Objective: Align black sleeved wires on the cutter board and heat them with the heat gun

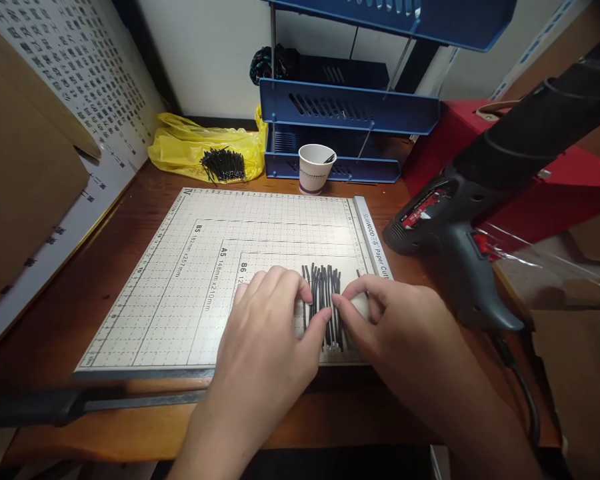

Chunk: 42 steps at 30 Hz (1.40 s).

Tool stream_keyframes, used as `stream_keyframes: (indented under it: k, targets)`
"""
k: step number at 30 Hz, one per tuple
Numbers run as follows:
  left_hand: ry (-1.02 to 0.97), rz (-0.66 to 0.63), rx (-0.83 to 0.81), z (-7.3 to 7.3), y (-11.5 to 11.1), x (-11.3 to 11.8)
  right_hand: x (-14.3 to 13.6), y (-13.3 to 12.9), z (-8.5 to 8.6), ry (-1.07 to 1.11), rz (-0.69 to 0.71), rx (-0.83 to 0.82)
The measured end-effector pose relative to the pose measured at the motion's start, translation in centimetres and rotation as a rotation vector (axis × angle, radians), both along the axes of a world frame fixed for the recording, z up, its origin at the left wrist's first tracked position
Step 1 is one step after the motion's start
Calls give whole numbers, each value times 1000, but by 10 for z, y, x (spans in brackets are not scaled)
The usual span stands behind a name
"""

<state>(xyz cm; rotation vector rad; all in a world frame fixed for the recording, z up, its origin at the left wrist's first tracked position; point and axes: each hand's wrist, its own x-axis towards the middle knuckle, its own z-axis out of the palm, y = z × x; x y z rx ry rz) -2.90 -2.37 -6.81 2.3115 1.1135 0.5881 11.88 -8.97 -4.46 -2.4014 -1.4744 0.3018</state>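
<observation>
Black strips partly hidden by left hand, right hand; cannot tell whether either grip closed.

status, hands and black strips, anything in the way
Left hand, right hand both at black strips. Strips bunched, roughly side by side, on gridded board. Heat gun beside board, right.

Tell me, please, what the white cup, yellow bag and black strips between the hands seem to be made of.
White cup: probably paper, matte, given its thin rim and tapering wall.
Yellow bag: likely thin plastic film, slightly glossy, with crinkled folds.
Black strips: perhaps plastic or rubber, fairly dull, as some bend slightly.
</observation>
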Motion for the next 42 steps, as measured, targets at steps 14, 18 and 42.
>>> stream_keyframes:
  k: [14, 18, 42]
  targets:
    - [8, -47, 5, 6, -2, -30, -14, -6, 2, -142, 16, -51]
    - [69, -92, 128, 7, -6, -35, -25, -5, -4, -324, 50, 30]
    - [164, -125, 246, 4, -13, -23, -25, 33, 34, -217, 137, -238]
